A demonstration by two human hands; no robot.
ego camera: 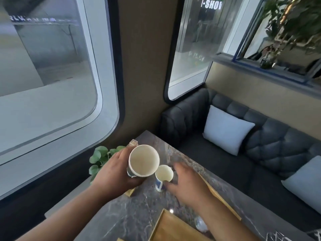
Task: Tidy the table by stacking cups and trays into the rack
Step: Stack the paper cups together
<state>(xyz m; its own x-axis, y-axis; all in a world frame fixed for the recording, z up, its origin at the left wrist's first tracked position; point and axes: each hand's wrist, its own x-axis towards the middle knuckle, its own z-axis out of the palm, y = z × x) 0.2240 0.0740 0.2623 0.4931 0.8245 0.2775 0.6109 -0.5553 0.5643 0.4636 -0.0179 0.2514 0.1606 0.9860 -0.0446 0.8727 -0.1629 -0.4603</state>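
My left hand (114, 173) grips the big cup (143, 160) lifted at eleven o'clock of the small cup (163, 176) standing on the table (132, 211), which my half-closed right hand (187, 185) reaches, so I should pinch it squarely before nesting.
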